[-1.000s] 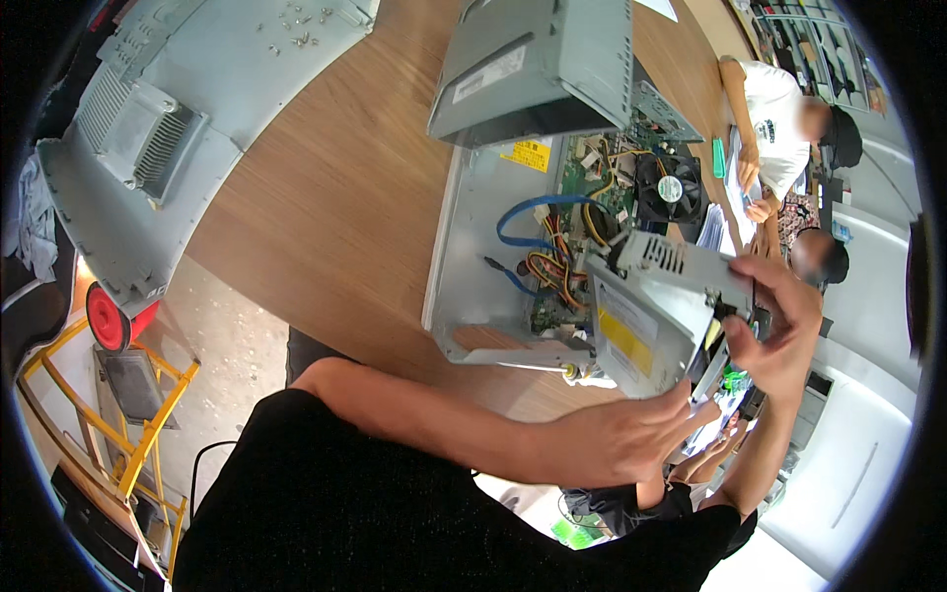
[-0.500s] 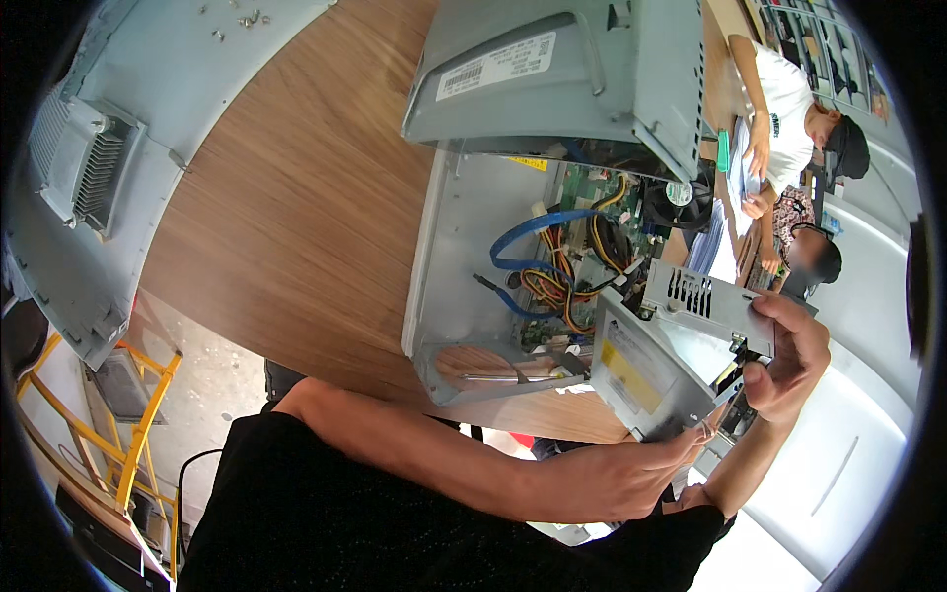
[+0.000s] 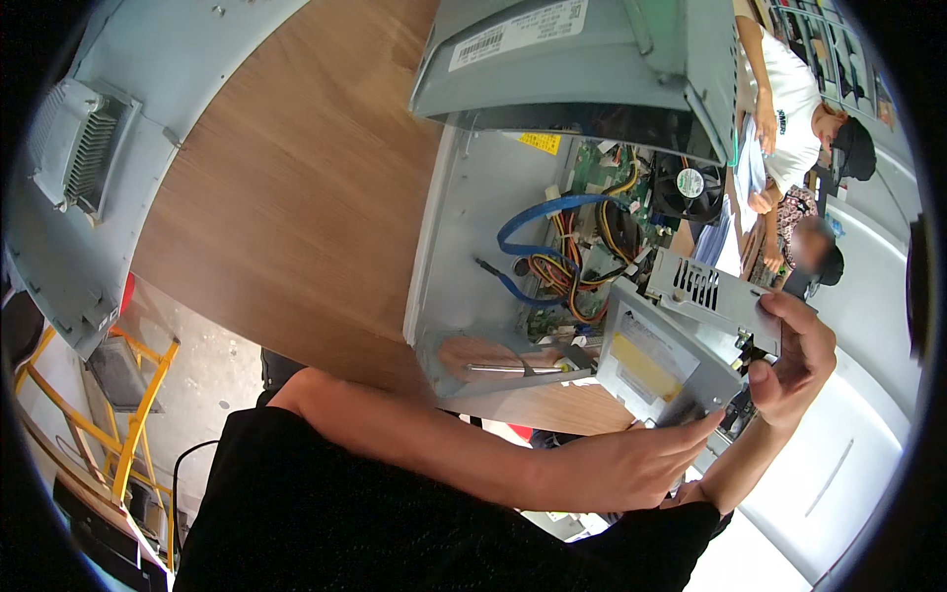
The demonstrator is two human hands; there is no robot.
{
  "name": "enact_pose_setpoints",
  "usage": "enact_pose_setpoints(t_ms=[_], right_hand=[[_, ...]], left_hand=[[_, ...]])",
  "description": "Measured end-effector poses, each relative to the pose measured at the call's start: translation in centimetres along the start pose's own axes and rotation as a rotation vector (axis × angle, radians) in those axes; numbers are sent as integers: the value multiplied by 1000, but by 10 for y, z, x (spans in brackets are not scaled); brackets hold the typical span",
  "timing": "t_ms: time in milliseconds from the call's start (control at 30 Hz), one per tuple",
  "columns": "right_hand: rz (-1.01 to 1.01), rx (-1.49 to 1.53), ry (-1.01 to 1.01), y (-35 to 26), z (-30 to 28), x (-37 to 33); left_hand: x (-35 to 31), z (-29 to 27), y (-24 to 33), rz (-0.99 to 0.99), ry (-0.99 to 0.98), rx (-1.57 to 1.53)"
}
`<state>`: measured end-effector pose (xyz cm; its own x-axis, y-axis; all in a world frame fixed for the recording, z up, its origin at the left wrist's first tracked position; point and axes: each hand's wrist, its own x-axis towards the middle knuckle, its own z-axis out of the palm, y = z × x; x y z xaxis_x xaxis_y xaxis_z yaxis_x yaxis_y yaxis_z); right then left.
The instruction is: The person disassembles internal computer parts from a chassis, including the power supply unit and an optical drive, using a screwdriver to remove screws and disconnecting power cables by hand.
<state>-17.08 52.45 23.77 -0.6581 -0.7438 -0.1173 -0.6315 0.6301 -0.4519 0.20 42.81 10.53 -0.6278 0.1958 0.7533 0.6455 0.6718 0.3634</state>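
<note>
A slotted silver metal housing (image 3: 715,296) sticks out at the near right corner of an opened computer case (image 3: 426,237). My right hand (image 3: 797,360) grips its outer end, thumb below and fingers above. Joined to it is a flat silver metal box (image 3: 646,360) with a pale yellow label, tilted toward me. My left hand (image 3: 631,469) reaches across from below, its fingers pressed together at the box's near right edge; the thumb is hidden. Inside the case lie a blue cable (image 3: 538,214), yellow, red and black wires, a green circuit board and a black fan (image 3: 689,187).
A screwdriver (image 3: 518,368) lies by the case's near rim. The raised grey part of the case (image 3: 562,74) stands beyond. A grey side panel (image 3: 123,227) with a finned piece rests at left on the wooden table (image 3: 286,187). Two people sit at the far right.
The fingers of my left hand have straightened along the box's edge. The view has shifted slightly, so the case and raised part sit a little further right. My right hand keeps its grip.
</note>
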Motion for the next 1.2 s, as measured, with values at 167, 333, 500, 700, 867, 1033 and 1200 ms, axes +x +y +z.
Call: enact_pose_setpoints(t_ms=[167,333,500,700,867,1033,1200], right_hand=[[-25,133,-29,31,-4,-3],[-12,235,-55,121,3,-1],[-69,590,72,180,30,-7],[52,874,127,190,51,-3],[90,871,107,212,57,-7],[73,942,117,209,64,3],[105,753,161,179,65,-3]], left_hand=[[5,4,-4,-100,75,-226],[-18,-11,-20,-317,185,-463],[-56,-34,-44,-691,113,-676],[-71,-91,-98,-720,-96,-645],[-48,-75,-133,-623,30,-676],[3,-41,-149,-635,-216,-541],[35,-17,-143,-686,-496,-484]])
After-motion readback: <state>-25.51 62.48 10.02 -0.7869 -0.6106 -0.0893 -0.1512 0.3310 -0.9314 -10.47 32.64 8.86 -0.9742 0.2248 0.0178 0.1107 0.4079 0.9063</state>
